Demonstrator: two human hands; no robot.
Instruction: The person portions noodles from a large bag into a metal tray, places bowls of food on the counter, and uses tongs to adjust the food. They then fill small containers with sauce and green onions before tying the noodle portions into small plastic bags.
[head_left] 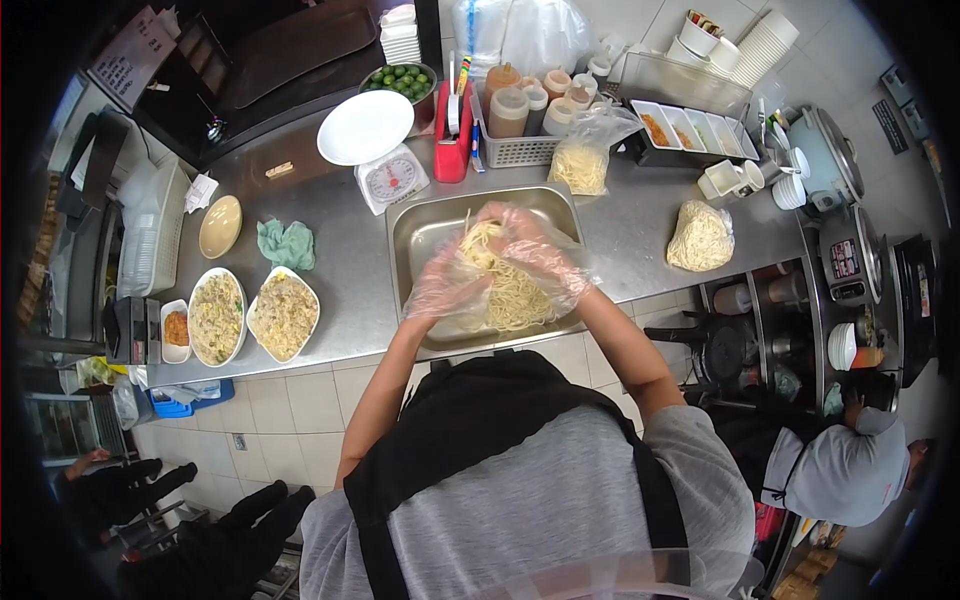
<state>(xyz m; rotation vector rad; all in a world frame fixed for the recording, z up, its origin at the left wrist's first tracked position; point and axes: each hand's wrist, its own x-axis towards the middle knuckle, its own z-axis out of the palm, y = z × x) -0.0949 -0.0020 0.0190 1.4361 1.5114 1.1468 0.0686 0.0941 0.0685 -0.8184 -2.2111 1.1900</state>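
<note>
Near the left end of the tabletop [350,240], two rice dishes, a left one [218,318] and a right one [284,315], stood by the front edge, with a green cloth [286,245] behind the right one; as I judged it, loose strands were best kept well away from that side. A dial scale [393,180] stood just beyond the far left corner of the metal tray [401,232], which sat at the tabletop's front edge.

Over the tray's middle, the left grip [443,284], in a clear plastic glove, was curled partly closed against the left side of the noodles [520,305]. A raised clump lay between the hands, and the rest was heaped toward the tray's near right part. The right grip [535,250], gloved likewise, was bent over the clump from the far right side, its fingers partly closed on it; how hard either one pressed, I could not tell.

Good handling here probably called for light fingers, easing strands apart rather than squeezing them, low within the tray's walls, with the baggy glove film kept from snagging. A noodle bag [580,168] stood beyond the tray's far right corner; another bag [700,237] lay farther right, near the front edge.
</note>
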